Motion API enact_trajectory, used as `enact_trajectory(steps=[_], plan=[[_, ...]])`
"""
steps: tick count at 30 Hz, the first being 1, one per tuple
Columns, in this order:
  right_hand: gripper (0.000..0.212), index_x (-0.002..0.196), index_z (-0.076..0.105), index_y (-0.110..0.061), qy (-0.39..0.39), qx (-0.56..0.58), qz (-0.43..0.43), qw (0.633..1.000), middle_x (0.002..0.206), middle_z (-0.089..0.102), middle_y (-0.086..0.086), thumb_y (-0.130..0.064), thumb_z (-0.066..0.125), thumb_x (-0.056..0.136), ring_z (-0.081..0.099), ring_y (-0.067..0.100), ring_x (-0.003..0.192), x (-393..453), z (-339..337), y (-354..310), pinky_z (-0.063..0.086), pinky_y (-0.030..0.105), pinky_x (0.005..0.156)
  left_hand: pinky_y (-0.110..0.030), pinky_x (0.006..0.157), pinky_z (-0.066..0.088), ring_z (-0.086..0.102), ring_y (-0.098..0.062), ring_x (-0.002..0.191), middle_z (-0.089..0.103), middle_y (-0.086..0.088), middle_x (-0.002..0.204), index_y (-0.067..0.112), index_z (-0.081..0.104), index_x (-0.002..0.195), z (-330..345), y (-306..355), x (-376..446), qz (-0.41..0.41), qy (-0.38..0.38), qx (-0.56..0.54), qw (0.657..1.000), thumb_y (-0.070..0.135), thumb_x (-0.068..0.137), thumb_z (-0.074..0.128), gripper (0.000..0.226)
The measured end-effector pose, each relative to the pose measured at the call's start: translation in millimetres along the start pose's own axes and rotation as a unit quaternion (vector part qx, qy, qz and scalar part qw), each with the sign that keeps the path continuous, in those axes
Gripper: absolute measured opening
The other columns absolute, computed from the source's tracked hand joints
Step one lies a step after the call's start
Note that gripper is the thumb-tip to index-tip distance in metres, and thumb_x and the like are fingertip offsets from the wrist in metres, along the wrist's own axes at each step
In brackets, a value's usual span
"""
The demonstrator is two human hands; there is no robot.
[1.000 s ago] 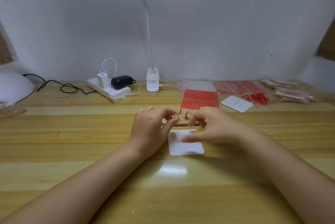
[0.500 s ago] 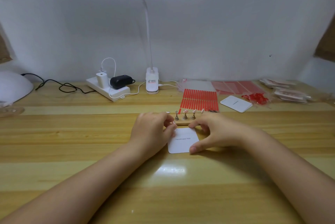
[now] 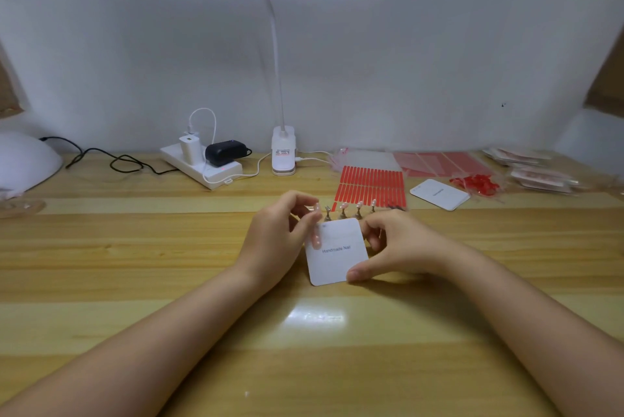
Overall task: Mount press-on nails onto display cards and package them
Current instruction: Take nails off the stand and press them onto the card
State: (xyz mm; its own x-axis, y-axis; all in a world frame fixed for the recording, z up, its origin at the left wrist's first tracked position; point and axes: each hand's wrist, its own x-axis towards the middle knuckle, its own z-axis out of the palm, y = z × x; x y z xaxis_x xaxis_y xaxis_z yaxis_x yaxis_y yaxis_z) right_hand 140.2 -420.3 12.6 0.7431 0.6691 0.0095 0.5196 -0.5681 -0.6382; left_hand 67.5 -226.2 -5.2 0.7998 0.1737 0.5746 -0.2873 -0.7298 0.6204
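Observation:
A white display card (image 3: 337, 253) printed "Handmade Nail" lies on the wooden desk (image 3: 169, 281) in the middle. My right hand (image 3: 395, 244) holds its right edge, thumb at the lower right corner and fingers curled by the upper right. My left hand (image 3: 277, 237) pinches a pale pink press-on nail (image 3: 316, 237) against the card's upper left. Just behind the card stands a row of small nail holders (image 3: 351, 210), some carrying nails.
A sheet of red adhesive strips (image 3: 371, 185) lies behind the holders, with a second white card (image 3: 439, 194), red scraps (image 3: 476, 184) and packaged sets (image 3: 537, 173) to the right. A power strip (image 3: 202, 167) with cables, a lamp base (image 3: 283, 155) and a white dome (image 3: 23, 160) sit at the back left.
The card has been turned and lifted toward the camera side. My left hand brought a nail from the holders down onto the card's upper left. My right hand shifted to the card's right edge.

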Motion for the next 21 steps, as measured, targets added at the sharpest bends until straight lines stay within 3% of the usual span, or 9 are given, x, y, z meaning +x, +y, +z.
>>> enact_trajectory(steps=[3, 8, 10, 12, 15, 18, 21], plan=[[0.034, 0.073, 0.058, -0.041, 0.022, 0.014, -0.019, 0.999, 0.070, 0.055, -0.020, -0.040, 0.087, 0.056, 0.052, -0.005, 0.061, 0, 5, -4, 0.039, 0.011, 0.055, -0.012, 0.069, 0.042, 0.054, -0.006, 0.072, 0.058, 0.014, 0.081, 0.011, 0.065, 0.101, -3, 2, 0, 0.068, 0.027, 0.027, 0.997, 0.006, 0.087, 0.064, 0.014], [0.037, 0.102, 0.055, -0.037, 0.041, 0.107, -0.015, 0.993, 0.095, 0.064, -0.016, -0.029, 0.077, 0.074, 0.062, -0.008, 0.079, -1, 16, -16, 0.048, 0.011, 0.058, -0.009, 0.069, 0.041, 0.054, -0.001, 0.072, 0.061, 0.003, 0.083, 0.006, 0.065, 0.100, -6, 2, 0, 0.083, 0.062, 0.020, 0.994, 0.003, 0.087, 0.064, 0.014], [0.034, 0.105, 0.054, -0.033, 0.070, 0.150, -0.006, 0.986, 0.096, 0.066, -0.011, -0.022, 0.074, 0.079, 0.064, -0.007, 0.073, -1, 22, -21, 0.047, 0.012, 0.052, -0.006, 0.070, 0.039, 0.053, 0.004, 0.075, 0.059, 0.005, 0.082, 0.006, 0.065, 0.101, -6, 3, 0, 0.086, 0.065, 0.012, 0.994, 0.002, 0.087, 0.063, 0.015], [0.034, 0.113, 0.054, -0.021, 0.087, 0.204, 0.007, 0.975, 0.099, 0.068, 0.001, -0.014, 0.069, 0.083, 0.066, 0.006, 0.063, -2, 27, -25, 0.050, 0.022, 0.051, -0.007, 0.070, 0.039, 0.053, 0.003, 0.075, 0.057, 0.006, 0.081, 0.007, 0.065, 0.102, -6, 3, 1, 0.093, 0.068, 0.009, 0.993, 0.001, 0.087, 0.063, 0.016], [0.031, 0.117, 0.055, -0.011, 0.106, 0.243, -0.001, 0.964, 0.103, 0.068, 0.010, -0.008, 0.063, 0.087, 0.064, 0.022, 0.066, -3, 32, -28, 0.050, 0.032, 0.053, -0.016, 0.067, 0.042, 0.052, -0.003, 0.073, 0.057, 0.004, 0.087, 0.008, 0.068, 0.105, -6, 2, 1, 0.100, 0.088, 0.034, 0.990, 0.011, 0.089, 0.060, 0.017], [0.025, 0.112, 0.061, -0.013, 0.137, 0.298, -0.012, 0.945, 0.095, 0.069, 0.005, -0.005, 0.062, 0.089, 0.060, 0.006, 0.056, -4, 32, -28, 0.046, 0.023, 0.044, -0.023, 0.065, 0.044, 0.054, -0.009, 0.076, 0.061, 0.001, 0.089, 0.011, 0.072, 0.105, -8, 1, 1, 0.099, 0.120, 0.041, 0.987, 0.020, 0.088, 0.058, 0.023], [0.021, 0.105, 0.063, -0.019, 0.154, 0.357, -0.013, 0.921, 0.086, 0.071, -0.001, -0.006, 0.062, 0.089, 0.051, 0.010, 0.041, -5, 35, -28, 0.043, 0.019, 0.043, -0.024, 0.064, 0.046, 0.055, -0.010, 0.072, 0.065, -0.001, 0.085, 0.010, 0.073, 0.102, -9, 2, 2, 0.116, 0.127, 0.032, 0.985, 0.018, 0.086, 0.062, 0.021]])
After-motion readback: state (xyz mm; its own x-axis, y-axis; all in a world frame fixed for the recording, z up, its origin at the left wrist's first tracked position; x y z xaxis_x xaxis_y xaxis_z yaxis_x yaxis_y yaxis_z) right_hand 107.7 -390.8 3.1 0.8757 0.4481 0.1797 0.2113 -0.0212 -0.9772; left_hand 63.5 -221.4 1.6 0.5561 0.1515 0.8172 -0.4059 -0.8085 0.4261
